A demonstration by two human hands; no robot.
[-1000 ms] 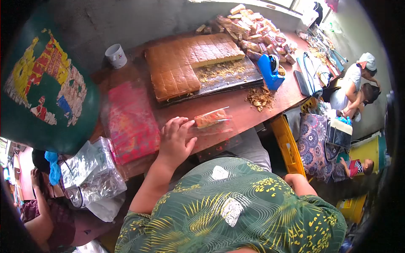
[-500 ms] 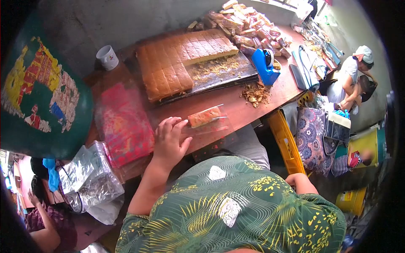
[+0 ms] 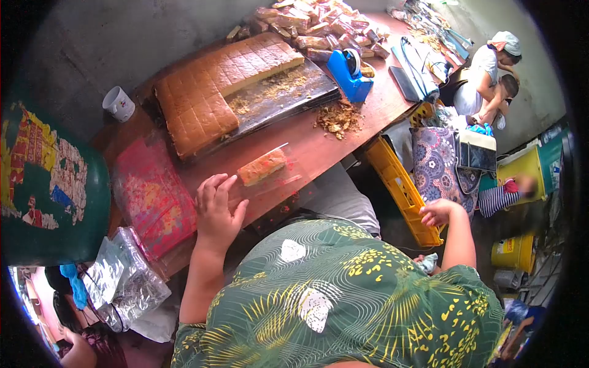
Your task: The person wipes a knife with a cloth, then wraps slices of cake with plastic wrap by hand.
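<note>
A rectangular cake slice [image 3: 262, 167] lies on a sheet of clear plastic wrap [image 3: 293, 172] near the table's front edge. My left hand [image 3: 218, 205] is open beside its left end, fingers spread, with the fingertips close to the wrap's near corner. Off to the right, away from the table, my right hand [image 3: 437, 213] is raised near the yellow crate with loosely curved fingers; nothing shows in it. Behind the slice, a large cut sheet of cake [image 3: 202, 101] sits on a dark tray [image 3: 270, 113], part of it taken away.
A blue tape dispenser [image 3: 350, 76] stands right of the tray, near crumbs [image 3: 338, 119]. Wrapped slices [image 3: 325, 27] are heaped behind. A red plastic sheet [image 3: 153, 190], white mug [image 3: 118, 104] and green drum [image 3: 55, 196] are left. A yellow crate [image 3: 402, 190] and people sit right.
My right hand has come up into view from beside my body. My left hand stays by the cake slice. The whole view has shifted, moving the table leftward in the picture.
</note>
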